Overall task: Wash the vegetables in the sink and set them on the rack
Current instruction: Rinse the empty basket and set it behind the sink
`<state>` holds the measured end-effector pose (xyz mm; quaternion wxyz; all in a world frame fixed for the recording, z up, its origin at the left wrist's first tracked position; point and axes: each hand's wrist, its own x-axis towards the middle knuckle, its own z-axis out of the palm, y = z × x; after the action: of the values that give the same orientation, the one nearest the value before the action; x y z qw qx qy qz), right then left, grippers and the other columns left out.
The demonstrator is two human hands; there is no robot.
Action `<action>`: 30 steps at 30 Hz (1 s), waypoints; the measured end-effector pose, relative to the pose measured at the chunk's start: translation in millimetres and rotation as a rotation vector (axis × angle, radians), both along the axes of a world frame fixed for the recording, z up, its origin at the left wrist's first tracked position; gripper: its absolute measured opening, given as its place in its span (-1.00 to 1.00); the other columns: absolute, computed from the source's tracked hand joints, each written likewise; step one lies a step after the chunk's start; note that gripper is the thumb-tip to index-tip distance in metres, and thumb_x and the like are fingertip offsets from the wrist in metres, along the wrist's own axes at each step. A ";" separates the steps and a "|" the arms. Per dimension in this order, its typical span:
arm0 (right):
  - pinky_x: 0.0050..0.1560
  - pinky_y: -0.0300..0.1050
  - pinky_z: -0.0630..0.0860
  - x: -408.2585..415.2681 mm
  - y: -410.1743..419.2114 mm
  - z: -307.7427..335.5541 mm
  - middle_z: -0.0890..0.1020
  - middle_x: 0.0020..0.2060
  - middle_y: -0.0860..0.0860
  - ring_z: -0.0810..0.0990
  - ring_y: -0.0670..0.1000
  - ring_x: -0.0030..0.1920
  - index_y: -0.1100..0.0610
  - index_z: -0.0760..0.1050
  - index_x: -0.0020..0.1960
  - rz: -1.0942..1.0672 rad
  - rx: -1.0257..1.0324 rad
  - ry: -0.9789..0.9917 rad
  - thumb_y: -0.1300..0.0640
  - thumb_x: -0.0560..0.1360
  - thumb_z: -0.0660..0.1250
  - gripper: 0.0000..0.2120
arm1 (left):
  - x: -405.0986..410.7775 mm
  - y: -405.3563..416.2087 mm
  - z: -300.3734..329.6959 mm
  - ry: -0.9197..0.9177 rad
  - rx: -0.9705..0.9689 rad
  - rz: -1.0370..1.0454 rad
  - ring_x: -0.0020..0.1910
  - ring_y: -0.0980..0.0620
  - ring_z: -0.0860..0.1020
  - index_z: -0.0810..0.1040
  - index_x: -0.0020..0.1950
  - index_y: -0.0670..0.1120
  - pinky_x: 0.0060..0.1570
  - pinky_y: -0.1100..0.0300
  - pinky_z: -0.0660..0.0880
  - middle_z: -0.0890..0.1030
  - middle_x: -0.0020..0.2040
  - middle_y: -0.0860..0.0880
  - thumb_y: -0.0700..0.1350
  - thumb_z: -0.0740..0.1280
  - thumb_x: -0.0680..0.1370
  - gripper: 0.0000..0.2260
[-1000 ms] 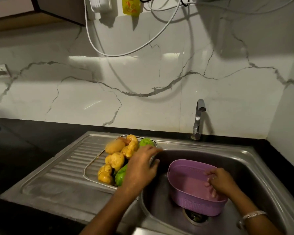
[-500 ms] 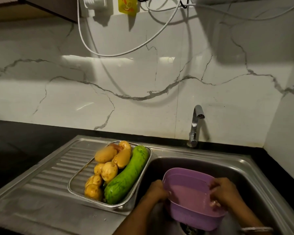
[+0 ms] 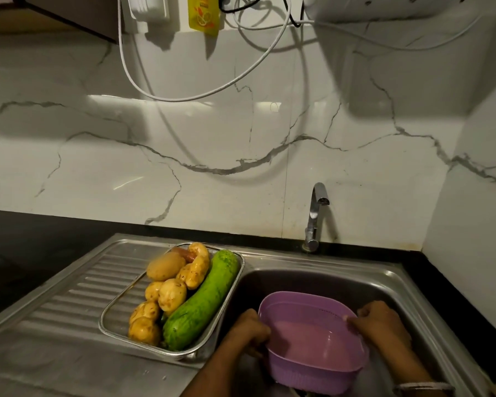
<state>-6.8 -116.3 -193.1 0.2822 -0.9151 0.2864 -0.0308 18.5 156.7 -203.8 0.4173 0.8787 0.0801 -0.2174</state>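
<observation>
Both hands down in the sink basin [image 3: 398,285], one on each side of a purple plastic colander [image 3: 312,343]. Left hand [image 3: 248,330]: grip closed, fingers curled over the colander's left rim and wall. Right hand [image 3: 380,319]: grip closed on the right rim, fingertips hooked over the edge into the bowl. Colander is tilted, far edge higher, perforated base toward the viewer; interior looks bare and wet. A bangle [image 3: 424,386] sits on the right wrist at the frame's lower edge.

Just left of the left grip, on the ribbed steel drainboard [image 3: 69,305]: a steel wire rack [image 3: 172,349], rectangular, its right edge alongside the basin lip. In the rack: a long green gourd [image 3: 202,299] lying diagonally along the side nearest the left grip, and a heap of potatoes [image 3: 166,293] on the far side of it, touching it. A reddish piece at the rack's back end, mostly hidden; cannot tell what it is.

Beyond the right grip: chrome tap [image 3: 315,216] at the back of the basin, spout facing right, no water running. Black worktop [image 3: 26,239] around the sink. Marble-pattern wall [image 3: 241,124] behind, a white cable [image 3: 184,97] looping down it.
</observation>
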 end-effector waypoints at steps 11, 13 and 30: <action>-0.37 -0.13 0.52 2.5 -13.6 -17.8 0.60 -0.52 0.11 0.60 0.09 -0.44 0.29 0.66 -0.32 0.025 0.207 0.142 0.36 0.31 0.49 -0.96 | 2.3 11.7 1.0 0.015 -0.040 -0.393 -0.15 0.23 0.60 0.68 0.08 -0.08 -0.02 0.29 0.58 0.64 -0.16 0.19 -0.15 0.69 0.18 -0.51; -0.36 -0.12 0.45 1.4 -11.3 -13.9 0.56 -0.57 0.13 0.51 0.09 -0.51 0.28 0.65 -0.40 -0.041 0.358 -0.007 0.40 0.28 0.44 -0.89 | 8.7 16.3 -2.3 -0.052 -0.107 -0.306 -0.19 0.27 0.62 0.69 0.04 -0.13 0.06 0.24 0.61 0.68 -0.14 0.15 -0.24 0.68 0.24 -0.59; -0.04 0.03 0.58 8.5 1.0 14.1 0.69 -0.15 0.19 0.62 0.15 -0.13 0.21 0.68 0.05 -0.161 0.920 -0.579 0.11 0.49 0.45 -0.80 | 11.0 1.7 26.8 -0.218 -0.598 0.256 -0.15 0.03 0.71 0.64 0.04 -0.28 -0.38 0.33 0.52 0.73 -0.10 -0.11 0.20 0.56 0.36 -0.44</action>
<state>1.7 -115.3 -179.0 0.7172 -0.6267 0.2500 -0.1747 29.5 158.4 -177.0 0.6865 0.7184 0.0772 -0.0820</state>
